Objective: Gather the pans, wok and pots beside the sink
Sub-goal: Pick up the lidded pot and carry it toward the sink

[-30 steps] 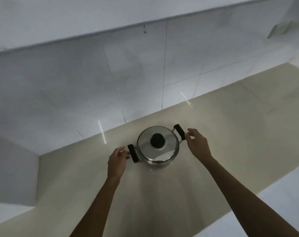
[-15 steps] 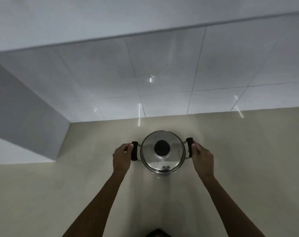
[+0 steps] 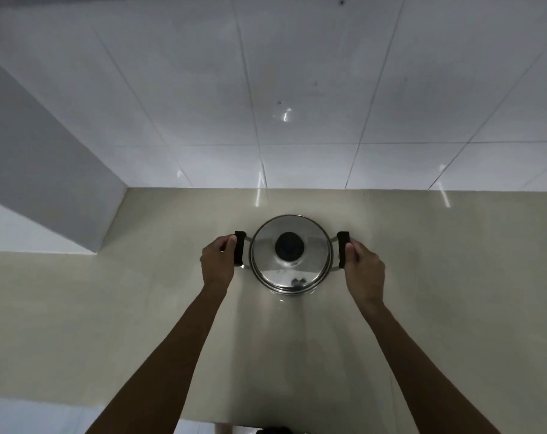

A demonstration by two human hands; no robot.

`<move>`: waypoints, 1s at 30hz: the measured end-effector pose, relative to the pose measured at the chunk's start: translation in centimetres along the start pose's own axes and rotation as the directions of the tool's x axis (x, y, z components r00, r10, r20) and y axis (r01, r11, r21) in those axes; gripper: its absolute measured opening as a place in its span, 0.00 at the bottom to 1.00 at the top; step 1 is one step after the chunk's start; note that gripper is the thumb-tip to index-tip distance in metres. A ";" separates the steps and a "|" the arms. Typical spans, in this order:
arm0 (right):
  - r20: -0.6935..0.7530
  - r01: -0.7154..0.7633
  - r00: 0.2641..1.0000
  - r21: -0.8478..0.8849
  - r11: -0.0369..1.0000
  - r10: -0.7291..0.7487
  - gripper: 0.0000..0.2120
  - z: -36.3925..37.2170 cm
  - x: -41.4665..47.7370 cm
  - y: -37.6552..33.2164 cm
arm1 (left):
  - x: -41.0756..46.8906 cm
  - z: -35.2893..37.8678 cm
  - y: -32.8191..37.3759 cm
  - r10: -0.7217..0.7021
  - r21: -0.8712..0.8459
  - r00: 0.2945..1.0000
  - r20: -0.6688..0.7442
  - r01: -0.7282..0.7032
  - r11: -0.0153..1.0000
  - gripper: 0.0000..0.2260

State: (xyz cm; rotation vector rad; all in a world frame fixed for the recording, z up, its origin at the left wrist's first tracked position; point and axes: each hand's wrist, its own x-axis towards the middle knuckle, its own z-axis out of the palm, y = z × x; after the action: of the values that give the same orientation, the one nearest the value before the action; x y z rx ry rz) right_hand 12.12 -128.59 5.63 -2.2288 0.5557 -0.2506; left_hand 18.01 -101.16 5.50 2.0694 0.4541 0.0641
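A steel pot (image 3: 289, 270) with a shiny lid and a black knob (image 3: 290, 245) stands on the beige counter (image 3: 109, 308), close to the tiled back wall. My left hand (image 3: 219, 261) is closed around the pot's black left handle (image 3: 239, 248). My right hand (image 3: 364, 270) grips the black right handle (image 3: 343, 249). Both forearms reach in from the bottom of the view. No sink, pan or wok is in sight.
White wall tiles (image 3: 297, 120) rise behind the counter. A grey wall block (image 3: 46, 183) juts out at the left and ends the counter's deeper part. The counter's front edge (image 3: 78, 399) runs along the bottom.
My hands went from reaching beside the handles to gripping them. The view swung so the pot and wall now face me squarely.
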 end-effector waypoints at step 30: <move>0.474 0.352 0.763 0.267 0.897 -0.440 0.14 33.9 -38.8 -36.1 | -9.7 -59.3 -31.1 -0.330 -0.404 0.757 -0.564 0.096 0.910 0.07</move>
State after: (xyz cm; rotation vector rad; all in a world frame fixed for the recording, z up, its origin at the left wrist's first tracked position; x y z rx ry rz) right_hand 0.95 -66.90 10.81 -2.1061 -0.2395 0.1062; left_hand -13.63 -41.67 11.43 1.5817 1.0126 0.6675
